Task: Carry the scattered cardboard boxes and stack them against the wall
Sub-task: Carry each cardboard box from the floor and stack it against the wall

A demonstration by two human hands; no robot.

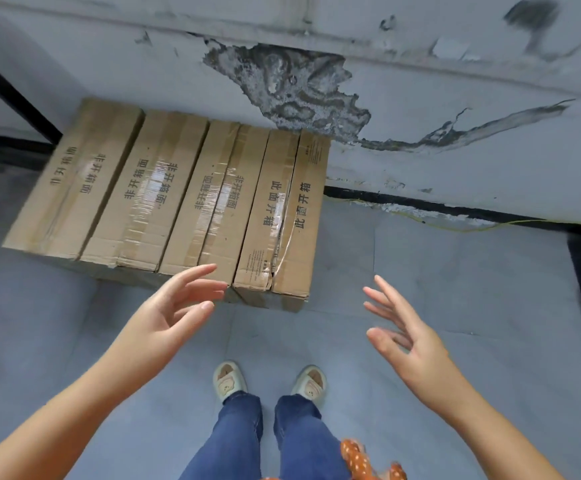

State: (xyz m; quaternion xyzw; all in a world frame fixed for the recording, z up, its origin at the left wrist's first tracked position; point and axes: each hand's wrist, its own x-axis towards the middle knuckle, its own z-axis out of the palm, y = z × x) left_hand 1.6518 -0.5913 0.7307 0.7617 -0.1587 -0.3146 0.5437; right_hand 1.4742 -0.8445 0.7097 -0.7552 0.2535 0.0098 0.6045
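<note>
Your left hand (pixel 174 306) hangs open with fingers spread, holding nothing, its fingertips over the near edge of the row. Your right hand (pixel 407 336) is just as open and empty, out to the right over bare grey floor (pixel 455 271). Ahead of both, four long brown taped cardboard boxes (pixel 178 199) lie side by side against the peeling grey wall (pixel 420 81). They look stiff and probably weighty; grip one by its short ends, avoiding the slick tape and the split seam of the rightmost box (pixel 282 216).

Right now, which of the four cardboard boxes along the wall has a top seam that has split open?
The rightmost box, nearest the right hand. Its centre seam gapes with torn tape; the other three remain taped flat.
</note>
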